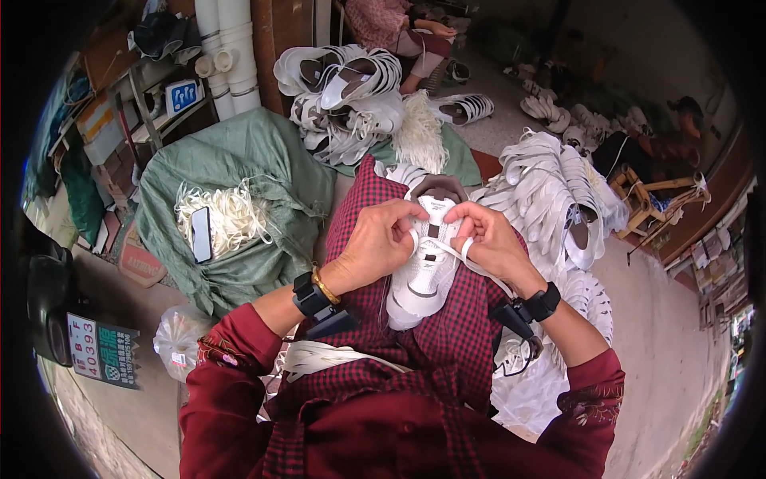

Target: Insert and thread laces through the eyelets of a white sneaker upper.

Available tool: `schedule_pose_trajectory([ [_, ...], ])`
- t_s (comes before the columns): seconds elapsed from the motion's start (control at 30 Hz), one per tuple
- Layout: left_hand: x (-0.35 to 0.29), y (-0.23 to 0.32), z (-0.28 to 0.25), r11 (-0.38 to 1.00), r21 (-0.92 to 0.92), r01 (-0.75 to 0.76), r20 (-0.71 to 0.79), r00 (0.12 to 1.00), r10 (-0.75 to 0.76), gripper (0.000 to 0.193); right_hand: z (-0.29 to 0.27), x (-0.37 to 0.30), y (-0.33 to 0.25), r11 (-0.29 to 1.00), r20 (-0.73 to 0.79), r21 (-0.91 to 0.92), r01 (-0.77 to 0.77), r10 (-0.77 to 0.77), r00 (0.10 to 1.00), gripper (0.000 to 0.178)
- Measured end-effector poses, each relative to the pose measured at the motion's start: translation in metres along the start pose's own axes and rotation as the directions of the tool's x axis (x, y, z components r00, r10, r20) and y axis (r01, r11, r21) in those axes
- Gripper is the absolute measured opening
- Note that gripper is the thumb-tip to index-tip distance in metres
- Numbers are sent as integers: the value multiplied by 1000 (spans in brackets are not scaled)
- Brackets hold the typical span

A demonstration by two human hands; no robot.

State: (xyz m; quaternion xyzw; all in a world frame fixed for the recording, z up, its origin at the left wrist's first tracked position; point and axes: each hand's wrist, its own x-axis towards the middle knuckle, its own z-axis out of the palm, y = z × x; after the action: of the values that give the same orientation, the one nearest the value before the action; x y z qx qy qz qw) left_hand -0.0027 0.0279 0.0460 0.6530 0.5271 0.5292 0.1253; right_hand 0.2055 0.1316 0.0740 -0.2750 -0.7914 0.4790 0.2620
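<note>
A white sneaker (419,291) lies on my lap with its toe toward me, over a red-and-black checked apron (351,215). At the left side of its tongue, my left hand (378,239) has its fingers pinched together on the white shoelace. My right hand (491,239) pinches the shoelace (466,248) on the other side, and a loose length of it trails below that hand. The fingertips hide part of the eyelets. Across my lap, nearer my waist, lies a bundle of white laces (331,358).
White sneakers are heaped ahead (347,92) and at right (550,188). On the left, a green sack (271,152) bears a pile of laces (239,211) and a phone (201,235). Another person (383,24) sits at the back. A clear plastic bag (177,339) stands left of me.
</note>
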Motion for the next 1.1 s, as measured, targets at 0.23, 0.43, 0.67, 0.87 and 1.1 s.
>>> schedule_pose_trajectory([
  [0.23,47,9,-40,824,314,-472,637,748,186,30,-20,15,-42,618,322,-664,421,-272,907,22],
  [0.43,75,15,-39,634,298,-714,848,503,167,24,-23,20,-38,321,580,-696,643,-278,766,12],
  [0.67,113,31,-19,807,534,-252,816,403,-415,23,-49,86,-15,484,816,-562,670,194,545,26],
  [0.87,99,23,-18,879,456,-138,759,577,-303,18,-30,64,-62,767,370,-609,-201,499,784,65],
  [1.1,84,15,-16,883,469,-7,669,656,-350,18,5,41,-51,548,181,-833,71,149,972,22],
])
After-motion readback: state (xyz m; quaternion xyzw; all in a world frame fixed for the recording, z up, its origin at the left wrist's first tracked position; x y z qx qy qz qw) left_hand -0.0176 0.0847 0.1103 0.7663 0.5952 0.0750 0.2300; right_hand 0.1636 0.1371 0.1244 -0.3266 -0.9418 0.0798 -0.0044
